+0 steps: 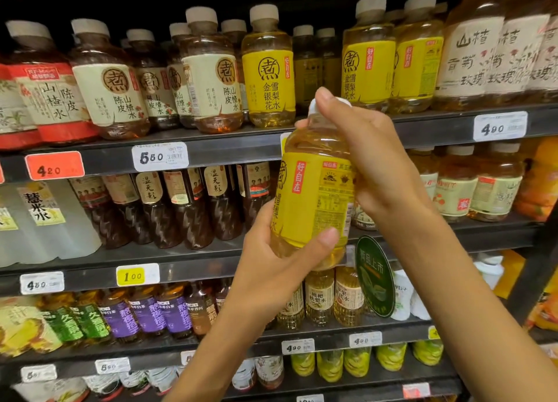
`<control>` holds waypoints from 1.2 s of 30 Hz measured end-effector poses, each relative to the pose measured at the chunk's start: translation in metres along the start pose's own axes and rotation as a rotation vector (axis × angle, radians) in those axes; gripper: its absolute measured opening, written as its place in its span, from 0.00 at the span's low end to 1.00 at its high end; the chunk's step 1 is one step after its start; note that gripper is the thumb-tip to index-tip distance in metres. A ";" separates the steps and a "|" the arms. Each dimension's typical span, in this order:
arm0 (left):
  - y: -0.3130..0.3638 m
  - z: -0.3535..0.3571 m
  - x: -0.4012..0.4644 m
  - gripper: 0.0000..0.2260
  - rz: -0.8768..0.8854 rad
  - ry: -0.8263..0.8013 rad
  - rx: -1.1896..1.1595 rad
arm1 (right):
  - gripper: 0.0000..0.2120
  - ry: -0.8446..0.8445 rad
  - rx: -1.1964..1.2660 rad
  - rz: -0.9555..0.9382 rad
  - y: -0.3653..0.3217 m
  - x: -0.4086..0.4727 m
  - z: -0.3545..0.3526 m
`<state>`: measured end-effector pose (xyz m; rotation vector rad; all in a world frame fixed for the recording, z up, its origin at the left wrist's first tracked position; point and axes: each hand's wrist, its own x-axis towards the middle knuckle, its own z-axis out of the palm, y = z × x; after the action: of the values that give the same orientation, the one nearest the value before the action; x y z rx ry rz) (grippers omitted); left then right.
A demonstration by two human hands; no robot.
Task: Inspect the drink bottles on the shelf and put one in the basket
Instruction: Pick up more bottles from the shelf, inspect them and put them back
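Note:
A yellow-labelled drink bottle (314, 196) with pale golden liquid is held up in front of the shelves, tilted slightly left. My left hand (280, 268) grips its base from below, thumb across the label's lower edge. My right hand (362, 153) wraps over its neck and white cap from the right. More bottles of the same kind (268, 69) stand on the top shelf (229, 147), with a gap in their row behind the held bottle. No basket is in view.
Shelves run across the whole view. Brown tea bottles (211, 72) stand at top left, dark bottles (193, 208) on the second shelf, purple and green bottles (148, 314) lower down. Price tags (160, 156) line the shelf edges. A round green sign (374, 277) sticks out by my right forearm.

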<state>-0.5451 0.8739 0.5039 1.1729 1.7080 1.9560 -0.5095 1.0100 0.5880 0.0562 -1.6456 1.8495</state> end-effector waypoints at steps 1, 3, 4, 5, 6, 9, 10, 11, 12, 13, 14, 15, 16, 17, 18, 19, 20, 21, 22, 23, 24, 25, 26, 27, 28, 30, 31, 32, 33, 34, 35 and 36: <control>-0.001 0.000 0.001 0.28 -0.015 -0.005 -0.012 | 0.13 -0.006 -0.031 0.009 -0.001 0.001 0.000; -0.004 -0.001 0.000 0.26 -0.044 -0.029 -0.068 | 0.14 -0.066 -0.077 0.052 -0.005 0.002 -0.002; -0.005 -0.002 0.000 0.24 -0.055 -0.048 -0.117 | 0.15 -0.109 -0.090 0.080 -0.007 0.004 -0.005; -0.005 -0.003 0.000 0.23 -0.072 -0.066 -0.193 | 0.16 -0.150 -0.101 0.108 -0.008 0.006 -0.009; -0.005 -0.003 0.000 0.23 -0.098 -0.083 -0.302 | 0.17 -0.180 -0.100 0.135 -0.008 0.009 -0.012; -0.003 -0.002 0.002 0.26 -0.172 -0.178 -0.703 | 0.15 -0.210 0.039 0.212 0.000 0.016 -0.017; -0.001 -0.001 0.003 0.29 -0.201 -0.218 -0.808 | 0.14 -0.221 0.123 0.244 0.004 0.018 -0.015; 0.000 0.000 0.003 0.31 -0.234 -0.256 -0.887 | 0.13 -0.234 0.202 0.271 0.007 0.020 -0.012; 0.001 0.001 0.003 0.33 -0.259 -0.292 -0.940 | 0.13 -0.244 0.267 0.283 0.011 0.021 -0.009; 0.000 0.001 0.004 0.34 -0.270 -0.323 -0.971 | 0.13 -0.249 0.310 0.281 0.014 0.023 -0.007; -0.001 0.002 0.004 0.35 -0.272 -0.337 -0.976 | 0.13 -0.249 0.330 0.269 0.015 0.024 -0.006; -0.003 0.002 0.004 0.35 -0.271 -0.338 -0.963 | 0.12 -0.245 0.334 0.256 0.015 0.025 -0.005; -0.004 0.001 0.005 0.36 -0.273 -0.330 -0.934 | 0.11 -0.232 0.329 0.245 0.014 0.025 -0.005; -0.006 0.000 0.007 0.37 -0.279 -0.315 -0.896 | 0.11 -0.212 0.316 0.234 0.013 0.026 -0.005; -0.007 -0.003 0.009 0.39 -0.279 -0.287 -0.846 | 0.10 -0.191 0.299 0.219 0.011 0.026 -0.007; -0.007 -0.006 0.012 0.39 -0.264 -0.254 -0.785 | 0.09 -0.167 0.280 0.197 0.008 0.026 -0.008; -0.007 -0.010 0.014 0.38 -0.237 -0.224 -0.709 | 0.09 -0.147 0.251 0.161 0.005 0.026 -0.009; -0.006 -0.014 0.016 0.36 -0.204 -0.201 -0.623 | 0.08 -0.130 0.205 0.114 0.002 0.025 -0.010; -0.004 -0.017 0.017 0.34 -0.171 -0.191 -0.535 | 0.07 -0.112 0.145 0.065 -0.001 0.024 -0.010; -0.003 -0.018 0.017 0.35 -0.147 -0.186 -0.448 | 0.07 -0.091 0.081 0.023 -0.003 0.023 -0.009; -0.002 -0.018 0.017 0.36 -0.132 -0.178 -0.364 | 0.07 -0.069 0.028 -0.010 -0.003 0.022 -0.008; -0.002 -0.016 0.017 0.37 -0.128 -0.167 -0.290 | 0.07 -0.050 -0.009 -0.035 -0.002 0.021 -0.007; -0.003 -0.013 0.017 0.38 -0.130 -0.153 -0.237 | 0.06 -0.038 -0.033 -0.055 -0.001 0.020 -0.006; -0.005 -0.010 0.017 0.38 -0.130 -0.141 -0.208 | 0.06 -0.032 -0.049 -0.068 0.000 0.020 -0.004; -0.006 -0.008 0.017 0.36 -0.125 -0.130 -0.197 | 0.06 -0.031 -0.063 -0.075 0.000 0.020 -0.003; -0.006 -0.007 0.017 0.33 -0.113 -0.124 -0.225 | 0.07 -0.061 -0.094 -0.068 -0.001 0.020 -0.004; -0.006 -0.008 0.017 0.31 -0.118 -0.136 -0.272 | 0.09 -0.093 -0.096 -0.051 -0.003 0.021 -0.006; -0.006 -0.008 0.016 0.30 -0.137 -0.150 -0.342 | 0.11 -0.125 -0.079 -0.026 -0.003 0.022 -0.008; -0.005 -0.009 0.016 0.28 -0.168 -0.165 -0.433 | 0.13 -0.149 -0.046 0.002 -0.003 0.023 -0.009; -0.005 -0.009 0.015 0.28 -0.200 -0.188 -0.540 | 0.15 -0.164 -0.003 0.029 -0.001 0.024 -0.010; -0.004 -0.008 0.014 0.29 -0.233 -0.220 -0.645 | 0.16 -0.178 0.043 0.059 0.001 0.024 -0.010; -0.002 -0.007 0.013 0.31 -0.265 -0.259 -0.731 | 0.17 -0.201 0.095 0.094 0.005 0.024 -0.010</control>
<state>-0.5587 0.8786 0.5074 0.8218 0.8358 1.8968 -0.5269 1.0295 0.5925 0.2154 -1.7188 2.0488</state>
